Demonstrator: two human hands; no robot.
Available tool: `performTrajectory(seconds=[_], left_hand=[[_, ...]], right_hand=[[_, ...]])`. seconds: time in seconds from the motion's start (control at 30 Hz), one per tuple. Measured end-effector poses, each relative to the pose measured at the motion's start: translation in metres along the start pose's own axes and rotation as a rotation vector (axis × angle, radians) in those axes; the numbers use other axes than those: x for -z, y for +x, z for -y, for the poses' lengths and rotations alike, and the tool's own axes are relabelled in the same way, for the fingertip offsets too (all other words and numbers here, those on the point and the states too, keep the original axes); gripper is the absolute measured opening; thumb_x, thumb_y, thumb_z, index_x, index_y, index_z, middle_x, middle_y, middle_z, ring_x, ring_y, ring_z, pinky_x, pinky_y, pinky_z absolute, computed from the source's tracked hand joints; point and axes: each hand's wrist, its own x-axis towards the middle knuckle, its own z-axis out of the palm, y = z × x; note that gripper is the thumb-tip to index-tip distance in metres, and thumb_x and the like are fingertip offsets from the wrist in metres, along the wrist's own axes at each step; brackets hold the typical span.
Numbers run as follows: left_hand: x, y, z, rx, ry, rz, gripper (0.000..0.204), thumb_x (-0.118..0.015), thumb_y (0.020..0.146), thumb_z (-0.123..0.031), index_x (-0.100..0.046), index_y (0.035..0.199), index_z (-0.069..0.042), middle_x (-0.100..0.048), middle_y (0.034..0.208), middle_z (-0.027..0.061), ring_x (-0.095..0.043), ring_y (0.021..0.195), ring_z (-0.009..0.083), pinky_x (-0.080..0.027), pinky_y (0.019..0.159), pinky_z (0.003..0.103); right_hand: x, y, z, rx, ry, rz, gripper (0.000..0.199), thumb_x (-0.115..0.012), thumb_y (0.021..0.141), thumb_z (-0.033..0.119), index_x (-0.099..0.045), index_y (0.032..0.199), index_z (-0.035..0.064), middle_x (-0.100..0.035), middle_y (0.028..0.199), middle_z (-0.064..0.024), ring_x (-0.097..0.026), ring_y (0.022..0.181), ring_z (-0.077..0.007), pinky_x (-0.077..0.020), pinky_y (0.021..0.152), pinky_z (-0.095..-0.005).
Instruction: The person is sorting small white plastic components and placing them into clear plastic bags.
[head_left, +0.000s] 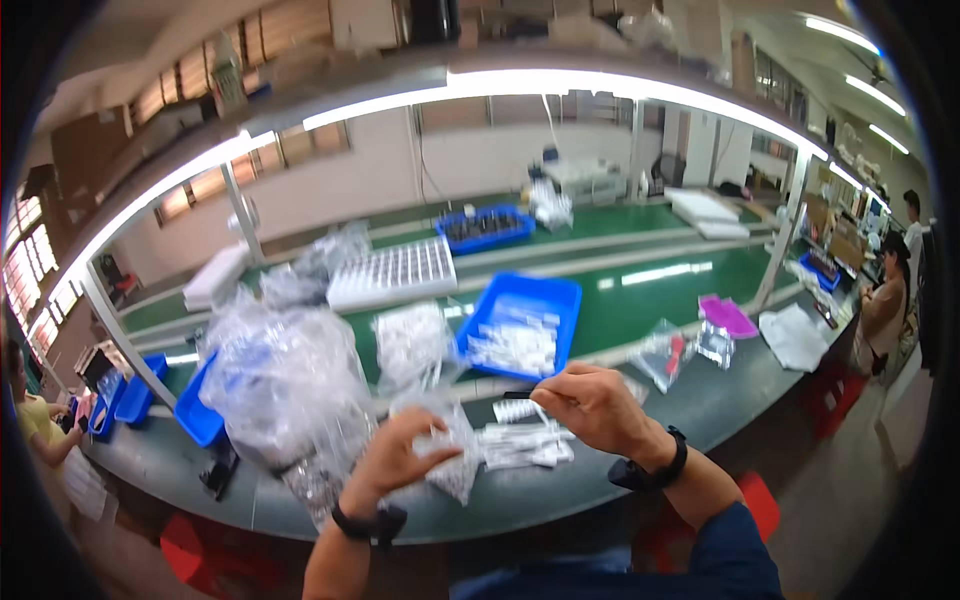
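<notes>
My right hand (598, 408) is closed in a pinch on a small thin black piece (517, 395) that juts out to the left of its fingertips. Below it, a loose pile of slim white plastic parts (525, 446) lies on the bench. My left hand (392, 462) is open, thumb and fingers apart, with nothing between them. It hovers over a clear bag of small white parts (455, 472). Just beyond both hands stands a blue tray (568, 305) holding more white parts.
A heap of clear plastic bags (285, 370) covers the bench at left. Behind it sits a white foam tray (375, 290) with square pockets. A blue tray of dark parts (487, 228) stands farther back. Zip bags and a pink packet (728, 316) lie at right. People work on both sides.
</notes>
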Motion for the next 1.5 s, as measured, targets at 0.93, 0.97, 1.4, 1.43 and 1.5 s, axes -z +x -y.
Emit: performTrajectory(seconds=[0.93,0.97,1.4,1.43,1.5], left_hand=[[-0.03,-0.16,-0.012,0.459,-0.275,-0.425,0.014,-0.069,0.094,-0.012,-0.069,0.087,0.0,-0.069,0.098,0.0112,-0.067,0.081,0.0281,-0.052,0.069,0.036],[-0.032,-0.165,-0.004,0.478,-0.299,-0.389,0.014,-0.069,0.094,-0.013,-0.069,0.087,-0.001,-0.069,0.098,0.0112,-0.067,0.083,0.0282,-0.052,0.07,0.037],[-0.048,-0.2,0.006,0.194,-0.294,-0.282,0.021,-0.075,0.09,-0.008,-0.063,0.074,0.0,-0.072,0.089,0.0117,-0.068,0.074,0.0238,-0.051,0.063,0.033],[-0.046,-0.2,0.002,0.241,-0.317,-0.226,0.02,-0.075,0.089,-0.008,-0.064,0.075,0.0,-0.072,0.088,0.0118,-0.068,0.073,0.0225,-0.051,0.063,0.032],[-0.044,-0.203,-0.003,0.331,-0.365,-0.106,0.017,-0.075,0.089,-0.008,-0.066,0.078,0.001,-0.071,0.086,0.0113,-0.066,0.072,0.0197,-0.049,0.062,0.031]], right_hand=[[-0.074,0.459,0.155,0.851,-0.182,-0.516,0.016,-0.063,0.097,0.015,-0.067,0.098,-0.0002,-0.069,0.085,-0.0185,-0.066,0.08,-0.0369,-0.0499,0.072,-0.0455],[-0.075,0.459,0.152,0.848,-0.194,-0.509,0.016,-0.063,0.097,0.015,-0.067,0.098,-0.0002,-0.069,0.085,-0.0185,-0.066,0.08,-0.0369,-0.0499,0.072,-0.0455],[-0.047,0.235,0.145,0.512,-0.236,0.185,0.03,-0.064,0.1,0.028,-0.072,0.112,0.0024,-0.075,0.103,-0.013,-0.072,0.097,-0.0283,-0.0534,0.089,-0.0383],[-0.034,0.201,0.133,0.403,-0.215,0.364,0.03,-0.067,0.098,0.028,-0.072,0.112,0.0024,-0.076,0.104,-0.0132,-0.072,0.097,-0.0274,-0.0538,0.09,-0.0369],[-0.011,0.134,0.094,0.207,-0.146,0.565,0.031,-0.07,0.097,0.029,-0.073,0.112,0.0024,-0.076,0.106,-0.0134,-0.073,0.097,-0.0264,-0.0543,0.09,-0.0355]])
